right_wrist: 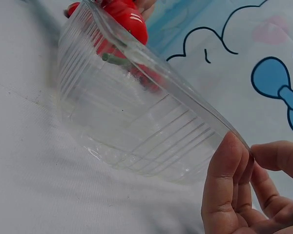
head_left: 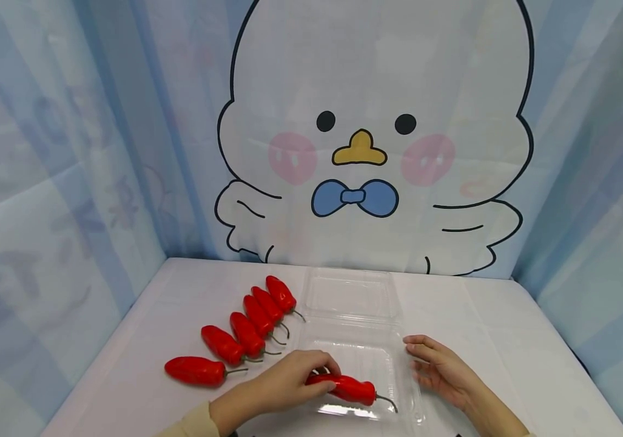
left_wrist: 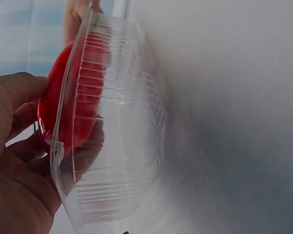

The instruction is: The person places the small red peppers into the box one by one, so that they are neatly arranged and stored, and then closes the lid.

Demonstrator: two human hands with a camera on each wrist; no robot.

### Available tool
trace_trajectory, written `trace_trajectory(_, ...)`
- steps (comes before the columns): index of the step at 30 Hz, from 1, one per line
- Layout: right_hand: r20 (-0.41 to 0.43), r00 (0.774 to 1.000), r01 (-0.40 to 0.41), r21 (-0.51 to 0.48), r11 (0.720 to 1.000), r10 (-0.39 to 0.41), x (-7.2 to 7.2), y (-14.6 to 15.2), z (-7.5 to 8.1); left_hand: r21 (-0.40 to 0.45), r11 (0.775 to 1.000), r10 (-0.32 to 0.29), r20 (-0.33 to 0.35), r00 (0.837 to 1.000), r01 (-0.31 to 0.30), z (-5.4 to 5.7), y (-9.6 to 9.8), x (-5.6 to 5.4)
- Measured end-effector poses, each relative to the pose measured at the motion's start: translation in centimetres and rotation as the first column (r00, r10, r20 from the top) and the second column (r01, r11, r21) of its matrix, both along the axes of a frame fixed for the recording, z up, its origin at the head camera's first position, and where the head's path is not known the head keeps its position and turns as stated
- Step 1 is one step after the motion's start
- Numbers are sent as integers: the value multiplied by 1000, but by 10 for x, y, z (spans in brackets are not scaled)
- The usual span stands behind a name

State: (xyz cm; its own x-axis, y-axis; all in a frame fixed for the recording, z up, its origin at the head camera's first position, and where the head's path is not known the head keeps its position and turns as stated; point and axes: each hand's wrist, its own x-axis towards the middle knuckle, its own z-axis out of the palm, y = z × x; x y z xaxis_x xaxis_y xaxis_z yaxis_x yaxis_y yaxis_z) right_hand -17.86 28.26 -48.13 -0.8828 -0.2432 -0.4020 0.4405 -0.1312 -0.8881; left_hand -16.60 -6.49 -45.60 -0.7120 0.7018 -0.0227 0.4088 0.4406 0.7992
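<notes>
My left hand (head_left: 284,382) grips a red pepper (head_left: 357,391) by its broad end, thumb on one side and fingers on the other. The pepper lies level over the near half of a clear plastic clamshell box (head_left: 363,358), its green stem pointing right. In the left wrist view, part of the pepper (left_wrist: 56,100) shows through the box's ribbed wall (left_wrist: 122,146). On the box's right side is my right hand (head_left: 444,373). The right wrist view shows its thumb and fingers (right_wrist: 222,180) pinching the box's thin rim (right_wrist: 205,109).
Several more red peppers (head_left: 247,334) lie in a slanting row left of the box, stems toward it. The box's lid (head_left: 349,294) is folded back flat on the white tabletop (head_left: 469,315). A printed curtain (head_left: 360,237) closes off the back and sides.
</notes>
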Motion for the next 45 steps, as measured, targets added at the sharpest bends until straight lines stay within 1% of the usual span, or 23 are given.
trace_trajectory(5, 4, 1000, 9, 3, 1000, -9, 0, -1, -1, -55, 998, -4, -42, 999, 1, -1, 1, 1)
trace_trajectory(11, 4, 1000, 13, 8, 1000, -13, 0, -1, -2, -107, 994, 7, -64, 998, -14, -2, 1, 2)
trace_trajectory(19, -9, 1000, 5, 4, 1000, -5, -1, 0, -1, -126, 992, 18, -93, 995, -29, -3, 2, -1)
trace_trajectory(22, -10, 1000, 0, 0, 1000, 0, -1, 0, 0, -130, 991, 11, -118, 993, -26, -4, 2, -2)
trace_trajectory(27, -18, 1000, -8, -1, 1000, 8, 0, 0, -1, -159, 987, -46, -193, 980, 15, -5, 3, -3)
trace_trajectory(32, -17, 1000, -7, 0, 1000, 7, -1, 0, -2, -208, 978, -80, -232, 969, 30, -9, 6, -4)
trace_trajectory(34, -14, 1000, -5, 0, 1000, 5, -1, 0, -1, -231, 973, -84, -248, 965, 25, -10, 7, -4)
trace_trajectory(38, -6, 1000, -2, -2, 1000, 2, -2, -1, -1, -282, 959, -90, -302, 949, 1, -12, 9, -4)
trace_trajectory(43, -7, 1000, -6, 0, 1000, 6, -2, -1, 0, -332, 943, -82, -315, 946, -29, -12, 12, -4)
trace_trajectory(45, -8, 1000, -8, 2, 1000, 8, -2, -1, 0, -339, 940, -78, -325, 943, -39, -12, 14, -4)
